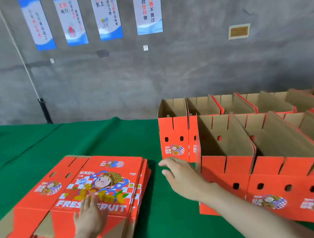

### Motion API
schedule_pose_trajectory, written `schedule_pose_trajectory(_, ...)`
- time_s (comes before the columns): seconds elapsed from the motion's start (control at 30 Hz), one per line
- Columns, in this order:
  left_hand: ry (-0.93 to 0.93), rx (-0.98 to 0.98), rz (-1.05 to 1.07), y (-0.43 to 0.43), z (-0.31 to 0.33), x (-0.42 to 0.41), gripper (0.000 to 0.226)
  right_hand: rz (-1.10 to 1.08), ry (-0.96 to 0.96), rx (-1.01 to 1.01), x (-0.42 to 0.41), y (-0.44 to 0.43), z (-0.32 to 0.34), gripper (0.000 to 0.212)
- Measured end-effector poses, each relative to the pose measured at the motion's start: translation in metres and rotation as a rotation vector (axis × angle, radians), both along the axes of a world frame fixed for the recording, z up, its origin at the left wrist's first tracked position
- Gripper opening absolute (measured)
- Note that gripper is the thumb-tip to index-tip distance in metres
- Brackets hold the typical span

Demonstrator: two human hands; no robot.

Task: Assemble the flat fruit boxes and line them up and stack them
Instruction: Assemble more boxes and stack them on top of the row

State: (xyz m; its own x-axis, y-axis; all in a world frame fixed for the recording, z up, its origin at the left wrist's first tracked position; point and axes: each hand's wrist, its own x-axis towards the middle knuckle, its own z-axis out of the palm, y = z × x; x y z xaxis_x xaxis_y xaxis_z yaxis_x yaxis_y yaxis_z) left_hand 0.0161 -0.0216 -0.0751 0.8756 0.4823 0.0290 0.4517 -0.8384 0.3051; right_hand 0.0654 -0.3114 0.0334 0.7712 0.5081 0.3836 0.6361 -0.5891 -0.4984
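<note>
Closest to the person is the stack of flat fruit boxes (108, 164), red printed cardboard lying on the green tablecloth (95, 136), a bit fanned out at the edges. Left hand (91, 216) looks to be resting flat on top of it, fingers straight, not gripping anything (it's kinda blurry). Right hand (181, 177) is open too, fingers loosely spread, hovering over the cloth between the flat stack and the assembled boxes (278, 183), just by the corner of the nearest one. Those stand open-topped in two rows on the right, packed side by side. Posters (147, 7) hang on the grey wall behind.
</note>
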Motion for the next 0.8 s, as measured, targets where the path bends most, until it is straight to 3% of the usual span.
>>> schedule_pose_trajectory(0.17, 0.190, 0.090, -0.180, 0.008, -0.035, 0.000, 0.065, -0.090, 0.188, -0.039, -0.002, 0.050, -0.035, 0.027)
schedule_pose_trajectory(0.37, 0.036, 0.030, -0.295, -0.038, -0.050, -0.026, 0.061, -0.180, 0.414, -0.161, 0.005, 0.088, -0.084, 0.024)
schedule_pose_trajectory(0.47, -0.115, -0.004, -0.217, -0.027, -0.041, -0.026, 0.057, -0.247, 0.466, -0.192, 0.008, 0.095, -0.106, 0.030)
schedule_pose_trajectory(0.6, 0.026, 0.080, -0.255, 0.007, -0.045, -0.031, 0.065, -0.473, 0.630, -0.063, 0.007, 0.097, -0.131, 0.040)
schedule_pose_trajectory(0.67, 0.075, -0.015, -0.379, 0.014, -0.045, -0.036, 0.064, -0.568, 0.810, 0.046, 0.003, 0.097, -0.137, 0.027)
schedule_pose_trajectory(0.73, -0.085, -0.303, -0.411, 0.016, -0.032, -0.037, 0.056, -0.619, 0.900, 0.164, 0.000, 0.095, -0.137, 0.012)
schedule_pose_trajectory(0.8, -0.270, -0.469, -0.343, 0.022, -0.009, -0.036, 0.045, -0.672, 0.922, 0.304, 0.001, 0.091, -0.130, 0.014)
